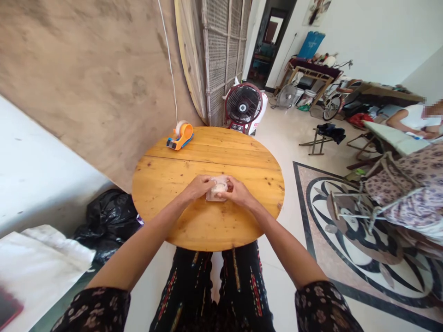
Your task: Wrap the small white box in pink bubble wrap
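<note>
A small clear plastic box (216, 195) with something pale inside rests on the round wooden table (166, 177). My left hand (200, 186) grips its left side, the thumb lying over the top. On the opposite side my right hand (238, 191) holds it, fingers curled behind and thumb at the front. The far edge of the box is partly covered by my fingers. Farther off on the same table stands an orange and blue tape dispenser (183, 137) carrying a roll of tape, apart from both hands.
A red-rimmed fan (244, 106) stands just beyond the table. Black plastic bags (107, 221) lie on the floor at left, near a white-covered surface (31, 272). To the right, people sit at another table (394, 136). A folding stool (316, 142) stands between.
</note>
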Tool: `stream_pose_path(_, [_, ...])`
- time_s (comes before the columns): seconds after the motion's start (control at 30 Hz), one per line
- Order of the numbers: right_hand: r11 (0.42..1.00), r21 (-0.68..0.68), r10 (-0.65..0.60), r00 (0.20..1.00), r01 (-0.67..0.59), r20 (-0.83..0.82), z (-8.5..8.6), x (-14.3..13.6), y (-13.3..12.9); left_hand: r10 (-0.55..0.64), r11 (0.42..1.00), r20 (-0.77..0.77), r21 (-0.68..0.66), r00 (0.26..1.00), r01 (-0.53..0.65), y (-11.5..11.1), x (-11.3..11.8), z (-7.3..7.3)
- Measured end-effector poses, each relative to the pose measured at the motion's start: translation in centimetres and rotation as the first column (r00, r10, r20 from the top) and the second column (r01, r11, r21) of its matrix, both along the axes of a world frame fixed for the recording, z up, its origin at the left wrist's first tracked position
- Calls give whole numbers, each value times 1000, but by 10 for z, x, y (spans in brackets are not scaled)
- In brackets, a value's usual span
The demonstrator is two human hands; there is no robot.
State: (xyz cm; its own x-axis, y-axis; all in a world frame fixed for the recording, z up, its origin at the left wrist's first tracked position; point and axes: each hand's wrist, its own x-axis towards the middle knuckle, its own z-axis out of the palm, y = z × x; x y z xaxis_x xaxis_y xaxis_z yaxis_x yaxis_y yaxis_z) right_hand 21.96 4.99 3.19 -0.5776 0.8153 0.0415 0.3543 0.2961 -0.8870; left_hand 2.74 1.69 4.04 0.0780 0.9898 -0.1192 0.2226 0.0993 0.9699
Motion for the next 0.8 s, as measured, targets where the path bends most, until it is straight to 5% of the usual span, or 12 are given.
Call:
stream_pose_path(0.13, [949,-305,19,980,-80,-198,1,-5,19,-65,997,366,-21,928,78,3,-3,-10])
stream_pose_path(0.27, [948,-314,-33,971,-45,-238,-6,-9,26,-62,998,469,31,881,54,3,-3,-17])
stream_pose_path(0.4, [974,-193,-148,977,117,-155,-21,-9,30,-36,999,465,48,884,16,3,-1,-16])
stream_pose_path(0.8, [983,-126,-148,984,135,-102,-23,-10,26,29,999,234,30,972,-37,6,-4,-18])
